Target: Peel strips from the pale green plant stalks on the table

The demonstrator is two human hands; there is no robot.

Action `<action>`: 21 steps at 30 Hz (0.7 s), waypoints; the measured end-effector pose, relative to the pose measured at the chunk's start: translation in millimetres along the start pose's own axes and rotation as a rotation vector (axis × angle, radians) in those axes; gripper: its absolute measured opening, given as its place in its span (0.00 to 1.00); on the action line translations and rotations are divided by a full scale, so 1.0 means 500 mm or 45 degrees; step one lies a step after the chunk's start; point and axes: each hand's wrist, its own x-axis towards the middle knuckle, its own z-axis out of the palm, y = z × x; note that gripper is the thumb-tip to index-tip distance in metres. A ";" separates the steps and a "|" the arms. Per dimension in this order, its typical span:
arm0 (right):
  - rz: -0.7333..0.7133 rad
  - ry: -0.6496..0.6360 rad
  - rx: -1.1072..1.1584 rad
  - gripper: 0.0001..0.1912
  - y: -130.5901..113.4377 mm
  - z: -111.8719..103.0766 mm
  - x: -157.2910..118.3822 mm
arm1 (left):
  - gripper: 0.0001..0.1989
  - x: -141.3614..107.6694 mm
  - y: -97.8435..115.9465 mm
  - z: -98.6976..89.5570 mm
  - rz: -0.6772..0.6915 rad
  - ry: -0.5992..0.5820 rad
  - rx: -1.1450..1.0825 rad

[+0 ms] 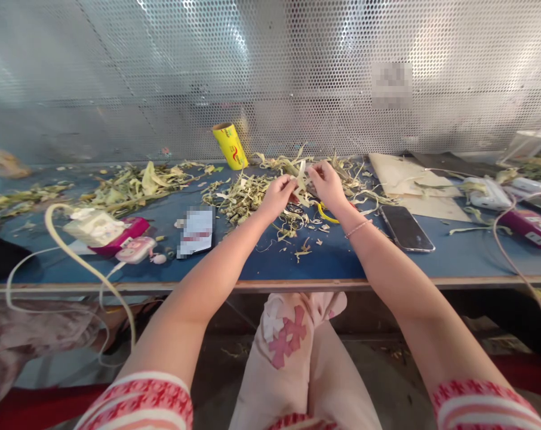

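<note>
Over the middle of the blue table, my left hand point(278, 194) is closed in a pinch on a pale, flat leaf-like strip point(301, 175). My right hand point(328, 183) is just beside it, thumb and fingers pressed together near the strip's other side. What lies between those right fingertips is too small to make out. Below and left of the hands spreads a pile of dried greenish-yellow plant pieces point(237, 200). Longer dry stalks and leaves point(342, 170) lie behind my right hand. A yellow ring-shaped thing point(326, 214) shows under my right wrist.
A yellow cardboard tube point(230, 146) stands tilted by the perforated metal wall point(270, 77). Two phones, one point(195, 233) left and one point(406, 228) right, flank my arms. Chargers with cables point(104, 230) and another leaf heap point(140, 185) lie left; brown cardboard point(414, 179) lies right.
</note>
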 end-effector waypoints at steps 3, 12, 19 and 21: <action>0.187 -0.031 0.120 0.15 0.013 0.001 0.009 | 0.16 0.000 -0.002 -0.003 0.071 -0.031 0.119; 0.084 -0.066 0.329 0.15 -0.019 -0.002 -0.001 | 0.13 0.001 -0.010 -0.002 0.031 -0.066 0.104; 0.028 -0.245 0.302 0.15 -0.025 -0.002 -0.009 | 0.08 0.000 0.004 0.004 -0.116 -0.030 -0.106; 0.020 -0.274 0.268 0.14 -0.022 -0.002 -0.010 | 0.08 0.000 0.010 0.006 -0.143 -0.013 -0.141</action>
